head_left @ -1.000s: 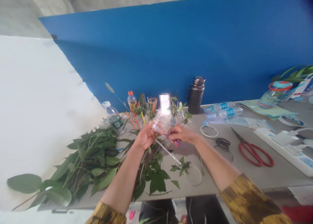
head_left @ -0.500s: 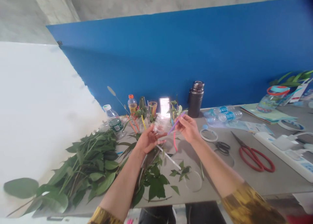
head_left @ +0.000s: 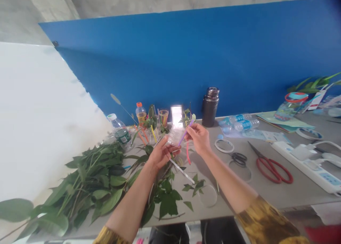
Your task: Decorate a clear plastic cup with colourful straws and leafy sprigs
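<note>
My left hand (head_left: 160, 154) cradles a small clear plastic cup (head_left: 173, 137) above the grey table (head_left: 266, 194), fingers curled round it. My right hand (head_left: 198, 137) is raised just right of the cup and pinches a purple straw (head_left: 184, 133) that slants toward the cup's mouth. A red straw (head_left: 188, 154) hangs down from the same hand. A white straw (head_left: 183, 171) lies on the table below my hands.
A heap of leafy green branches (head_left: 93, 180) covers the table's left. Bottles (head_left: 119, 131), cups with coloured straws (head_left: 149, 130) and a dark flask (head_left: 210, 107) stand along the blue wall. Tape rings (head_left: 224, 145), black scissors (head_left: 239, 158), red scissors (head_left: 271, 165) and a power strip (head_left: 311, 165) lie right.
My right hand has lifted from the table beside the cup, bringing the purple and red straws up. The left hand holds the cup in about the same place.
</note>
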A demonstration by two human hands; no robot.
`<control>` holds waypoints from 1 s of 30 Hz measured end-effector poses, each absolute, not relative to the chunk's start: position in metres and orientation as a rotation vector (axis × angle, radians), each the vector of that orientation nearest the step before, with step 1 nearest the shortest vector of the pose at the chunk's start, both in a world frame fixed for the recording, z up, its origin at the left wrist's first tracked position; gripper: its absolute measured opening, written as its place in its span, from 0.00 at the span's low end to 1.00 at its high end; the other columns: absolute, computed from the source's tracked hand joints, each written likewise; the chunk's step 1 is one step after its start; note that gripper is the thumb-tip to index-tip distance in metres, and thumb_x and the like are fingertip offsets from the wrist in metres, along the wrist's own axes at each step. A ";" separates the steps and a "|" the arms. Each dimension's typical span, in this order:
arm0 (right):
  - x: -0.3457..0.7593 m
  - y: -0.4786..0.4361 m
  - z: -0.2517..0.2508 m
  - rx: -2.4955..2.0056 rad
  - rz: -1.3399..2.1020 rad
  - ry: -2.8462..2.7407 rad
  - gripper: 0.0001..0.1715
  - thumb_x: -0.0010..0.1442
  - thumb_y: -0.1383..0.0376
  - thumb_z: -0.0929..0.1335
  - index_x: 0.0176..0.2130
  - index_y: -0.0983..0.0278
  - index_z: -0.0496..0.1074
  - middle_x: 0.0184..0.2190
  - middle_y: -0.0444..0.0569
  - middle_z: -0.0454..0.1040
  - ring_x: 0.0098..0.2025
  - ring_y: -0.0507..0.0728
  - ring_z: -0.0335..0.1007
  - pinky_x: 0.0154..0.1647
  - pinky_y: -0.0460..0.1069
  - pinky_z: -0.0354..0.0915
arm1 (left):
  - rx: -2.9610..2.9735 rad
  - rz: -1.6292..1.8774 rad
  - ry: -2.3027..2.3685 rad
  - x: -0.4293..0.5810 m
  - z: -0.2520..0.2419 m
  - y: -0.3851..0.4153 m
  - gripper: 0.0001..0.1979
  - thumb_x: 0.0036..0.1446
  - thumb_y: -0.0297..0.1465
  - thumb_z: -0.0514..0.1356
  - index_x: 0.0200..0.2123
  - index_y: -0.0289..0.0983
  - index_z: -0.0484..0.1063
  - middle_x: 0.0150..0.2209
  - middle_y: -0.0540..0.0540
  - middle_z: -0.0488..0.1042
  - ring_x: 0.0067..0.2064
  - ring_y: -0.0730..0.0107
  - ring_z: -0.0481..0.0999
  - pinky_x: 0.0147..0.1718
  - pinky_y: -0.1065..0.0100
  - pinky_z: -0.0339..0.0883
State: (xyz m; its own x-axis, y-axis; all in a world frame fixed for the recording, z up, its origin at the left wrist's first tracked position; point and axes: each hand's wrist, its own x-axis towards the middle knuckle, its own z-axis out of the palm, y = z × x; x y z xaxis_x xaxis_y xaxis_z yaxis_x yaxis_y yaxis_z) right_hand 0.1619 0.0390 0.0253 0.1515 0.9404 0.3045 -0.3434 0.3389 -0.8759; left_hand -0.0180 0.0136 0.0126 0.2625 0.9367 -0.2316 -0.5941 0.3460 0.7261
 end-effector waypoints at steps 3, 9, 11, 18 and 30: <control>0.160 0.041 0.026 -0.779 1.027 -1.026 0.20 0.52 0.51 0.77 0.33 0.62 0.72 0.19 0.42 0.76 0.19 0.52 0.70 0.22 0.47 0.69 | 0.578 1.119 0.730 -0.016 0.014 0.011 0.12 0.66 0.37 0.61 0.42 0.33 0.77 0.30 0.41 0.82 0.38 0.53 0.85 0.41 0.56 0.78; 0.160 0.037 0.027 -0.879 0.931 -1.100 0.17 0.54 0.53 0.75 0.34 0.62 0.71 0.17 0.42 0.75 0.19 0.53 0.70 0.22 0.46 0.66 | 0.615 1.120 0.753 -0.014 0.014 0.009 0.12 0.65 0.35 0.62 0.44 0.32 0.76 0.33 0.40 0.83 0.40 0.55 0.85 0.44 0.59 0.77; 0.160 0.035 0.029 -0.910 0.918 -1.114 0.17 0.55 0.53 0.75 0.35 0.63 0.72 0.17 0.42 0.75 0.19 0.53 0.70 0.23 0.46 0.65 | 0.615 1.110 0.745 -0.014 0.013 0.010 0.12 0.64 0.36 0.63 0.44 0.33 0.76 0.34 0.40 0.83 0.40 0.55 0.85 0.45 0.59 0.77; 0.157 0.030 0.036 -0.918 0.908 -1.144 0.20 0.55 0.50 0.74 0.36 0.63 0.72 0.16 0.41 0.74 0.20 0.54 0.72 0.24 0.47 0.67 | 0.600 1.060 0.643 -0.015 0.008 0.012 0.13 0.62 0.41 0.64 0.39 0.36 0.76 0.31 0.43 0.81 0.42 0.49 0.84 0.48 0.47 0.75; 0.158 0.031 0.036 -0.942 0.843 -1.148 0.16 0.56 0.53 0.73 0.33 0.62 0.70 0.16 0.41 0.73 0.19 0.53 0.71 0.24 0.47 0.68 | 0.987 1.190 0.760 -0.003 0.008 0.002 0.30 0.40 0.33 0.79 0.48 0.38 0.75 0.42 0.43 0.81 0.40 0.54 0.83 0.40 0.57 0.74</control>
